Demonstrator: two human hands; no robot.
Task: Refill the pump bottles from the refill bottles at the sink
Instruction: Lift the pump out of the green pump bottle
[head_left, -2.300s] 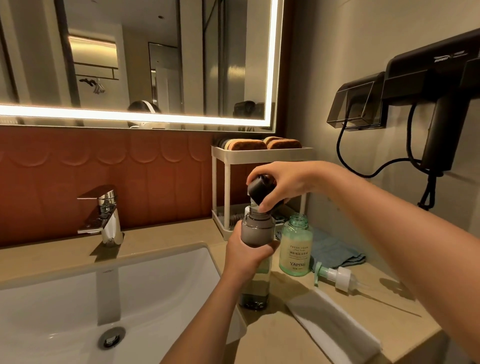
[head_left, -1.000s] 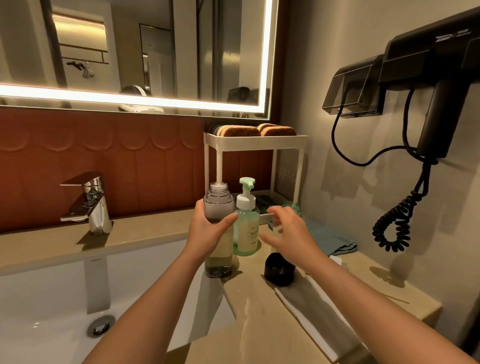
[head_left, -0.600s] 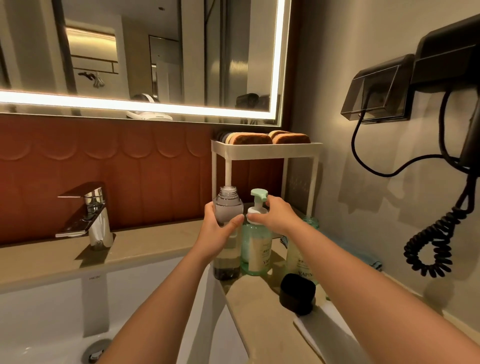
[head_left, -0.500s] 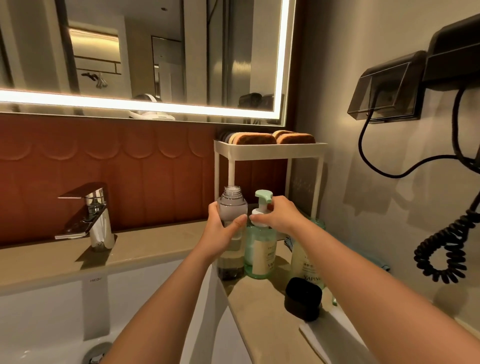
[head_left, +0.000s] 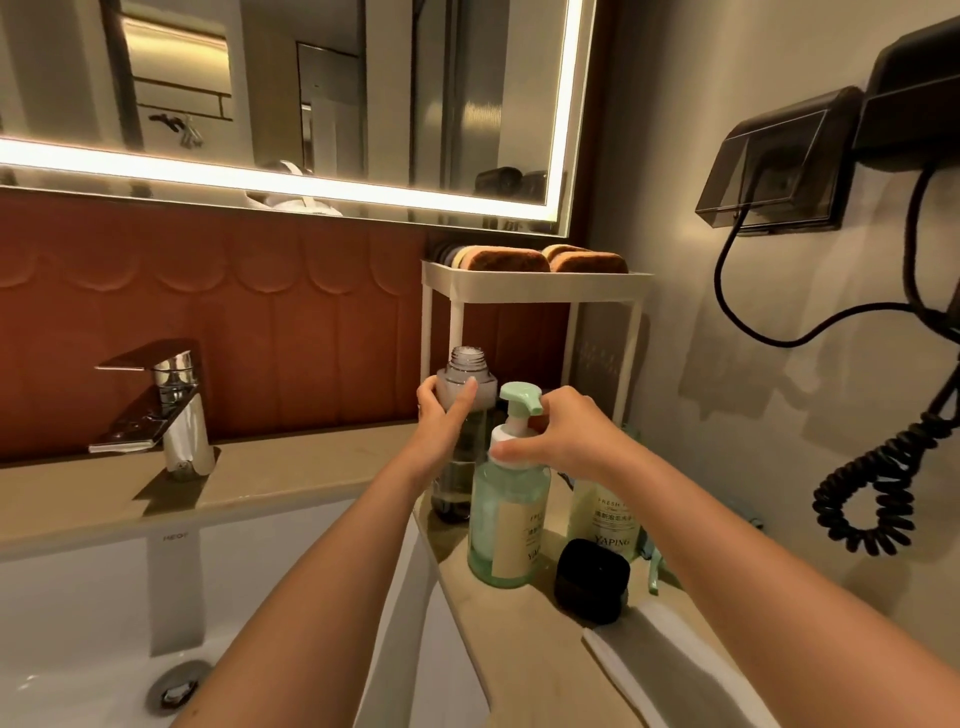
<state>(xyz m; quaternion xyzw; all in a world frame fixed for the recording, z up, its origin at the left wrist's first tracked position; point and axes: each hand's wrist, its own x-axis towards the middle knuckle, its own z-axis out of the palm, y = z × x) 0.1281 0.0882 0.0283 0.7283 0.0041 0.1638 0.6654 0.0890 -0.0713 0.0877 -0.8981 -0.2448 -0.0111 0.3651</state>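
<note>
Two hands worked at the middle of the frame; the left hand (head_left: 441, 415) was wrapped round the shoulder of the uncapped grey refill bottle (head_left: 460, 441), its grip closed on the frosted collar just below the open threaded neck; the right hand (head_left: 558, 436) pinched the white collar of the green pump bottle (head_left: 509, 514), fingers curled shut under the mint pump head. Both bottles stood upright on the tabletop (head_left: 311, 467), touching or nearly so, right of the sink (head_left: 104, 597); a second green bottle marked YAPING (head_left: 605, 514) stood just behind, partly hidden by the right wrist; the black cap (head_left: 591, 581) lay lower right, beside a white folded towel (head_left: 675, 670).

The pump collar looked ribbed and stiff, so it probably wanted a firm twist while the body was steadied; the green body seemed smooth, clear plastic, likely slippery if wet and light if near empty. The grey bottle held liquid low down, so I judged it bottom-heavy yet easy to tip; holding it at the waist would suit pouring better than at the neck.
</note>
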